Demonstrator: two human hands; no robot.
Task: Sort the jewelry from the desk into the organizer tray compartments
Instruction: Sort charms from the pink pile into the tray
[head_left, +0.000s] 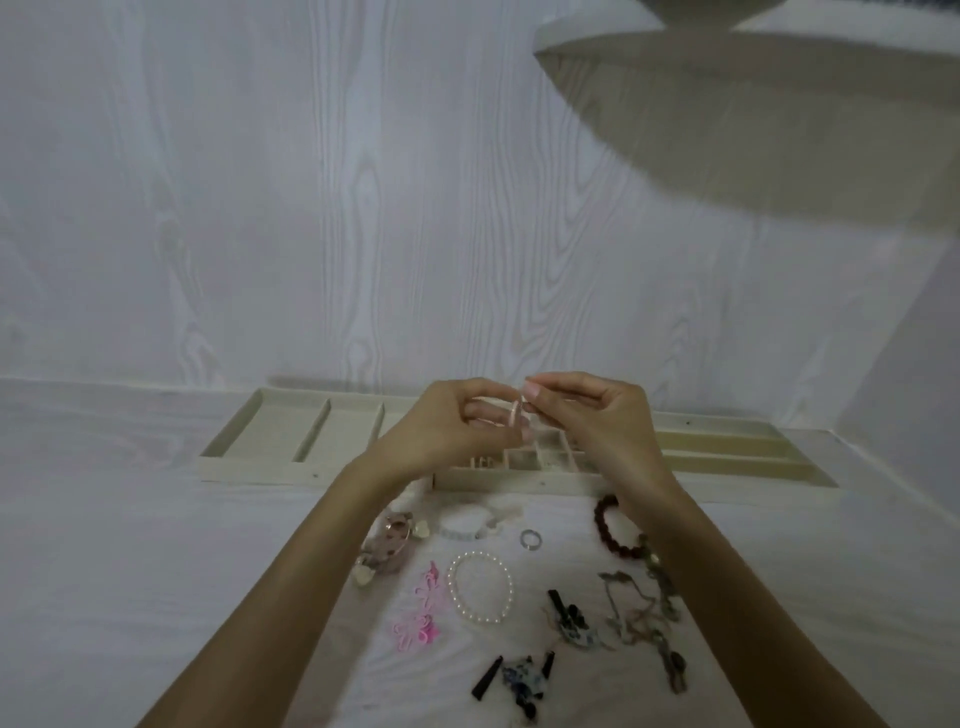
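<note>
A small pale pink ring (516, 414) is held in the air above the middle of the organizer tray (260, 470), pinched from both sides. It is gripped by the curled fingers of the left hand (457, 426) on one side and by the thumb and forefinger of the right hand (587, 415) on the other; whether it is a single band or two cannot be told, as the view is soft there. The tray is set against the wall, with long compartments at either end and small square cells in the middle, partly hidden behind the hands. On the desk (130, 545) in front of the tray, more jewelry is spread: a silver ring (530, 539), a pearl bracelet (480, 587), a dark red bead bracelet (615, 527), a white bracelet (465, 522), pink clips (418, 613), and dark hair clips (519, 680). A tangled brownish chain (644, 608) is seen beside the right forearm.
</note>
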